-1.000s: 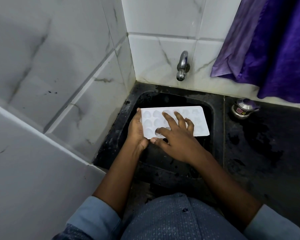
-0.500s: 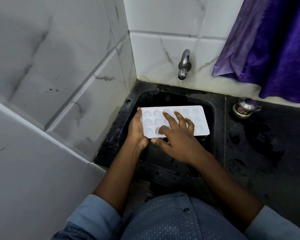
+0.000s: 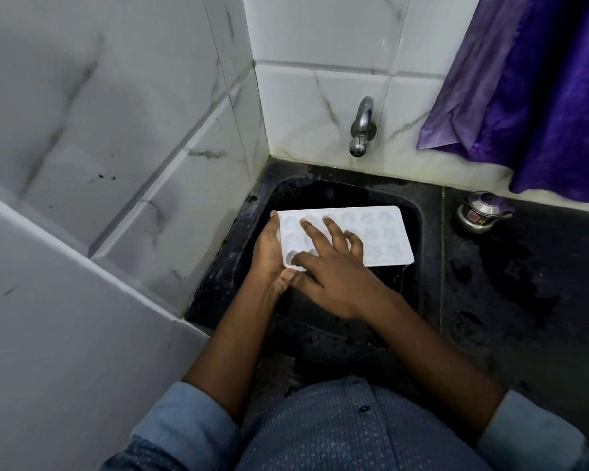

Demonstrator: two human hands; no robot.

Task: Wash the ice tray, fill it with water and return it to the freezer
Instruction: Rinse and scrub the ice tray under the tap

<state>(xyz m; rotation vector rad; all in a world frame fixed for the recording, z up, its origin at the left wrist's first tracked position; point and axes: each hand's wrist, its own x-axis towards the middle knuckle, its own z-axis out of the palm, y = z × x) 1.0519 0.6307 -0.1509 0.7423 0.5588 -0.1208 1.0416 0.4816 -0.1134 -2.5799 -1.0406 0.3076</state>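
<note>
Tray (image 3: 381, 239): white, cavities up, held level over the black sink (image 3: 429, 212), its long side running along the sink's back edge, below the tap (image 3: 361, 130).

Left hand (image 3: 267, 256): grips the tray's left short end; the palm wraps the edge and the fingers go under, out of sight.

Right hand (image 3: 337, 277): lies flat on the tray's left half. Its fingers (image 3: 315, 232) are straight and spread wide, with the tips in the cavities. It holds nothing. The thumb sits at the tray's near left corner, touching the left hand.

Counter (image 3: 524, 283): dark and wet, right of the sink. A steel pot (image 3: 480, 212) stands at its back edge.

Cloth (image 3: 541, 96): purple, hanging above the pot.
</note>
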